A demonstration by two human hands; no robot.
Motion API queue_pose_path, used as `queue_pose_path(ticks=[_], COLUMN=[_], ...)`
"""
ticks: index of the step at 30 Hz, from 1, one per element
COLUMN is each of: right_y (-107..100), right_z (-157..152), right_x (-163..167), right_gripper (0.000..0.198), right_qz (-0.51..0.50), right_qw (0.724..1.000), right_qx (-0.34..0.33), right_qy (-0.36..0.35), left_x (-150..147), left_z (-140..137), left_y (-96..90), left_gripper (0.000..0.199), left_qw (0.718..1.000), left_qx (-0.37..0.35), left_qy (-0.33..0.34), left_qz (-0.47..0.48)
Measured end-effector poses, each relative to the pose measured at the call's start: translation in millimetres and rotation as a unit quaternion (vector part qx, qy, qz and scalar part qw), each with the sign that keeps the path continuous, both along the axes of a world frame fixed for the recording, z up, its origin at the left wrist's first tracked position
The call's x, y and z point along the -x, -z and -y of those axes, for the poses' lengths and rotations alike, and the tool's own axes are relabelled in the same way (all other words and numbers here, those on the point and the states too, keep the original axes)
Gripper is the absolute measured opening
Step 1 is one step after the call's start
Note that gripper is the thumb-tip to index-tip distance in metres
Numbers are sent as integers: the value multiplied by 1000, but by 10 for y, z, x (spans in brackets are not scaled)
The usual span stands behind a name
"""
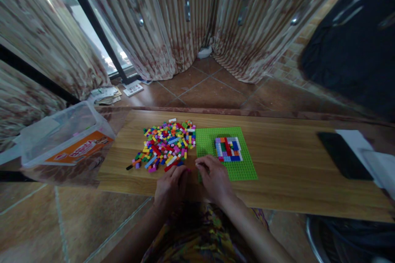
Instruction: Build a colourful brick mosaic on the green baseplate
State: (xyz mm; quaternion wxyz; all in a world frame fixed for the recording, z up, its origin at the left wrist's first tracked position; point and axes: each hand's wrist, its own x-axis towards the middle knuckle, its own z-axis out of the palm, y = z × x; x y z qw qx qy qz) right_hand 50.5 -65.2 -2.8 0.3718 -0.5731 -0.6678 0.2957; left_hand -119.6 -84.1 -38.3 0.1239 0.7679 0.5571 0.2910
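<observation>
A loose pile of small colourful toy building bricks (166,144) lies on the table (286,160). Beside it on the right is a flat green baseplate (247,168), and a squarish build (228,148) of white, blue, red and other bricks stands on it. My left hand (171,183) rests at the pile's near edge with curled fingers; a speck of pink shows at its fingertips, too small to name. Over the baseplate's near left corner, my right hand (214,177) has thumb and forefinger closed together. Whatever it may hold is hidden.
A clear plastic box (66,131) with an orange label stands at the left. On the right lie a dark flat object (344,155) and white paper (354,139). Striped curtains (166,37) hang beyond the table. Dark cloth (354,57) is at the far right.
</observation>
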Motion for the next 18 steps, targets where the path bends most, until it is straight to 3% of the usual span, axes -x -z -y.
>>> queue_pose_path(ticks=[5, 9, 18], right_y=[-81, -20, 166], right_z=[-73, -139, -196], right_x=[-558, -872, -958], right_gripper=[19, 22, 25], right_qz=[42, 99, 116], right_qw=[991, 978, 974], right_qx=[-62, -95, -96], right_qy=[107, 155, 168], left_x=[-24, -21, -18], left_z=[3, 4, -3], left_y=[-28, -20, -33], left_gripper=[15, 15, 15], left_qw=[1000, 1000, 1000], left_qx=[2, 3, -2], left_qy=[-2, -4, 1], left_qz=[6, 11, 0])
